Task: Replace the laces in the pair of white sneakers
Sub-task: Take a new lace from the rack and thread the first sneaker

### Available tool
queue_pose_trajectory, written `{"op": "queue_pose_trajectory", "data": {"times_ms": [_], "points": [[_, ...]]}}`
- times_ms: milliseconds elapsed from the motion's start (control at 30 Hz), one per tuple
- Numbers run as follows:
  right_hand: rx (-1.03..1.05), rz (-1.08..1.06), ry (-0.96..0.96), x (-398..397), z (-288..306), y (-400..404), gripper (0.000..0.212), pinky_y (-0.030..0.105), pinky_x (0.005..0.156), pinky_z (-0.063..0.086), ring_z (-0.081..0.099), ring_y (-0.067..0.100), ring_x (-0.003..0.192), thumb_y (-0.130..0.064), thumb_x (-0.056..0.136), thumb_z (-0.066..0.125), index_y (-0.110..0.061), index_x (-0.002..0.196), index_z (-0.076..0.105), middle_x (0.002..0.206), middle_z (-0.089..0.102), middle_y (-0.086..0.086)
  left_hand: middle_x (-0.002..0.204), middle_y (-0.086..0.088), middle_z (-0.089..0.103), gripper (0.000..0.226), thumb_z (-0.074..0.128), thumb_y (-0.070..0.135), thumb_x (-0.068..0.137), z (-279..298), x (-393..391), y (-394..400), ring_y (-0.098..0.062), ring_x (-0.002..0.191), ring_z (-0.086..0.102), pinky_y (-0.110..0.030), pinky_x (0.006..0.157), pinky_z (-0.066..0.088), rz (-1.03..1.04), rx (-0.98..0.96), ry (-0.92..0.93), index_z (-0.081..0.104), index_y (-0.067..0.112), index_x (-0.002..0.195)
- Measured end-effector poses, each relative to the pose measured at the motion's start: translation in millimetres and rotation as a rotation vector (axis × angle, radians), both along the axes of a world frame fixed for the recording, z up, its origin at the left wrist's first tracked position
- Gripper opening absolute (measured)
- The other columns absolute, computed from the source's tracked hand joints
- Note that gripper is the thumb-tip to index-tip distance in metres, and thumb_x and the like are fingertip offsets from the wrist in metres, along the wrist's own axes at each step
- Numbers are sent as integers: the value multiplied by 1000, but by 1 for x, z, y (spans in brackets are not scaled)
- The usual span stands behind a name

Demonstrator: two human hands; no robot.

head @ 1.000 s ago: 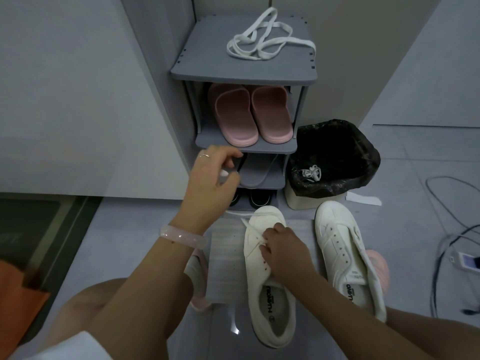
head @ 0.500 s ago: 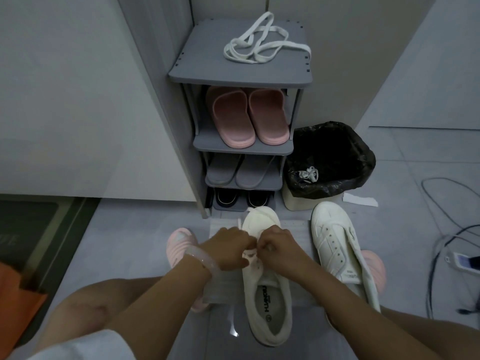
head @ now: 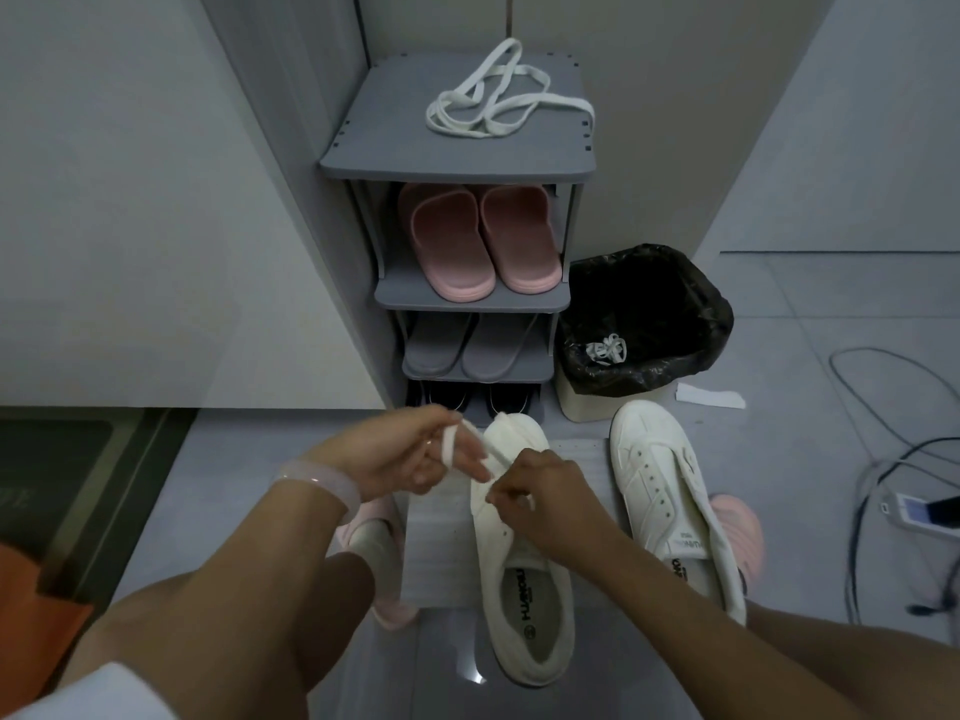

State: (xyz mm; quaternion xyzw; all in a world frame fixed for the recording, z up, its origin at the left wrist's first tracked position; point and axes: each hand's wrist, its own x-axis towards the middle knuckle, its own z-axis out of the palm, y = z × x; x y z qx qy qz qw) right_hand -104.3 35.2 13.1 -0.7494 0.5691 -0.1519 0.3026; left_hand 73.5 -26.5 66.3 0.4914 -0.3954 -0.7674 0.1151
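Observation:
Two white sneakers stand on the floor in front of me. The left sneaker (head: 524,579) lies under my hands, and a white lace (head: 451,449) runs from its front eyelets. My left hand (head: 400,454) pinches this lace and holds it up to the left of the toe. At the eyelets, my right hand (head: 545,491) pinches the lace's other part. The right sneaker (head: 660,485) has bare eyelets and no lace. A bundle of white laces (head: 498,106) lies on top of the grey shoe rack (head: 363,163).
The rack holds pink slippers (head: 478,246), grey slippers and dark shoes below. A bin with a black bag (head: 649,324) stands right of it, with a discarded lace (head: 605,349) inside. Cables and a phone (head: 919,509) lie at the far right. A pale mat (head: 441,553) is under the left sneaker.
My left hand came down from the rack's lower shelf to the left sneaker, met my right hand at the eyelets, and now has drawn the lace out to the left.

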Motion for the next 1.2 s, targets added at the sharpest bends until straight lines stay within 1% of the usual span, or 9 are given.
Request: {"op": "queue_pose_trajectory", "data": {"times_ms": [133,333,433,533,633,767,933,1067,1200], "points": [[354,-24,-404,8,15,4,7,9,58,39,48,-5,60,-33,86,63,-34,90,57,74,52,-13,80,-9,72,33,36,27,94,5,-16,2,-6,36,36,-14,39,34,-4,46,244,60,9,108],[520,80,-495,12,24,7,17,5,65,42,55,-12,70,-29,94,52,-28,85,66,77,61,-17,112,-15,67,37,44,27,90,15,-10,-4,-5,41,51,-14,40,43,107,58,467,55,14,123],[520,-18,-575,10,28,5,27,10,60,45,54,-6,60,-26,97,46,-24,79,66,65,63,-11,103,-13,70,32,42,23,96,11,-4,-13,-6,38,44,-15,38,36,331,-43,93,55,4,118],[490,-280,-825,1,34,-5,28,15,60,47,57,0,59,-27,98,42,-19,83,65,65,67,-5,98,-1,70,44,31,37,100,1,-3,-6,-9,51,49,-19,51,39,57,-362,-530,65,9,105],[452,-445,-1027,-9,43,-15,29,16,55,47,56,4,57,-23,99,40,-12,85,63,65,67,-2,81,29,66,40,28,46,97,-4,-10,9,8,61,51,-7,57,42,-345,-468,-363,67,35,92],[462,-532,-1156,-10,44,-19,29,16,53,48,55,5,54,-20,99,39,-5,88,61,64,66,3,85,29,61,16,58,27,90,-24,-24,15,19,75,54,2,68,38,-659,-616,-268,67,31,101],[453,-568,-1306,-13,48,-20,30,16,55,52,59,6,55,-18,100,36,-3,87,59,66,67,5,107,2,68,23,54,27,92,-39,-25,16,-8,99,60,-27,93,47,-702,-641,-300,69,19,108],[411,-579,-1434,-16,49,-23,29,17,57,53,62,8,59,-17,100,34,-4,88,57,68,68,6,62,7,49,35,43,41,95,-38,-22,15,4,62,50,-10,63,37,-702,-689,-448,72,23,102],[375,-568,-1486,-15,45,-25,29,19,62,55,65,8,66,-20,100,33,-7,90,58,72,70,5,73,2,57,36,42,40,96,-42,-21,17,-3,69,52,-18,69,40,-685,-696,-551,71,20,94]]}}
